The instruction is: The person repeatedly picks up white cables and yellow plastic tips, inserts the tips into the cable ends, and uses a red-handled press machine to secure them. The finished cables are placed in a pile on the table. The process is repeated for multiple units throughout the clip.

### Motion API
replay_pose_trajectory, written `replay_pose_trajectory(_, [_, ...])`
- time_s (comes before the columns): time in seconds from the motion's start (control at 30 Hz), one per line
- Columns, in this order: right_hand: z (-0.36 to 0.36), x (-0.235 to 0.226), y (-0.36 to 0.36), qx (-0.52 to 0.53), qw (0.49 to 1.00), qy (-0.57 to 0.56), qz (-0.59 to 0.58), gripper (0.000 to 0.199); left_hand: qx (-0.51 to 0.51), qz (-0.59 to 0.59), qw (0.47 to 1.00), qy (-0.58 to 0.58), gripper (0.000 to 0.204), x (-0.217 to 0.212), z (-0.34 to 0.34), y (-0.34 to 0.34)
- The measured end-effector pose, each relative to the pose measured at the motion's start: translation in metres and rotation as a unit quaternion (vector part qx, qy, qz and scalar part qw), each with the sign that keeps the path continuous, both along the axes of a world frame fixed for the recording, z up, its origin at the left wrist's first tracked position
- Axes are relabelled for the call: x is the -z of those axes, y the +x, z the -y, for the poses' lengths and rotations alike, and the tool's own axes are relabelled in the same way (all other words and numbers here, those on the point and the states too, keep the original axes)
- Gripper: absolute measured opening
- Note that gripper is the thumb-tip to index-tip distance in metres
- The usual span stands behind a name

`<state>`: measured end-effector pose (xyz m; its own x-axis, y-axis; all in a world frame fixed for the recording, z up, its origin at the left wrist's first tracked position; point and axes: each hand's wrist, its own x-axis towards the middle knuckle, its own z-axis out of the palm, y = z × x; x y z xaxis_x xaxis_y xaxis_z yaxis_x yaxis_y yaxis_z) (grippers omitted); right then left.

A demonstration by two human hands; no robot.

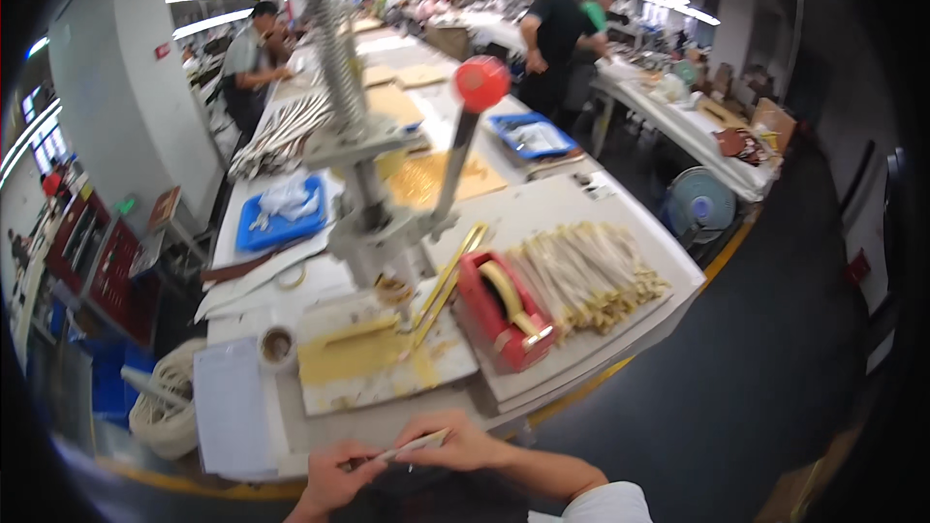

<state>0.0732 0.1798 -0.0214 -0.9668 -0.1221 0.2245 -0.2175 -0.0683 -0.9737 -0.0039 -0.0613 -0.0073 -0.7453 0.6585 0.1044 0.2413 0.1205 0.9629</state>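
Observation:
My left hand (pixel 334 476) and my right hand (pixel 460 441) meet just off the near table edge. Between them they pinch a thin pale strip (pixel 418 444) with a yellowish end; it looks like a short piece of strap or cord, blurred. Beyond my hands lies a stained board (pixel 450 368) covered partly with yellow tape, under a hand press (pixel 366 194). The press lever ends in a red ball knob (pixel 481 83). To the right stands a red tape dispenser (pixel 473 300) with a roll of yellowish tape. A bundle of beige cords (pixel 586 276) with yellow-wrapped ends lies beside it.
Left of the board are a paper sheet (pixel 232 407) and a small round cup (pixel 277 345). Blue trays (pixel 254 232) hold white material. A coil of white cord (pixel 167 407) hangs low left. Other people (pixel 557 34) stand farther off. A fan (pixel 699 203) is at right.

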Motion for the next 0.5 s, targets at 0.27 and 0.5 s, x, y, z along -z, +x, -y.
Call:
replay_pose_trajectory(0.27, [-0.037, -0.013, 0.007, 0.069, 0.963, -0.259, 0.028, 0.018, -0.125, -0.214, 0.966, -0.075, 0.021, -0.084, 0.093, -0.027])
replay_pose_trajectory(0.5, [-0.027, 0.018, -0.05, 0.233, 0.965, -0.002, 0.123, 0.018, -0.139, -0.158, 0.956, -0.203, 0.014, -0.029, 0.083, -0.114])
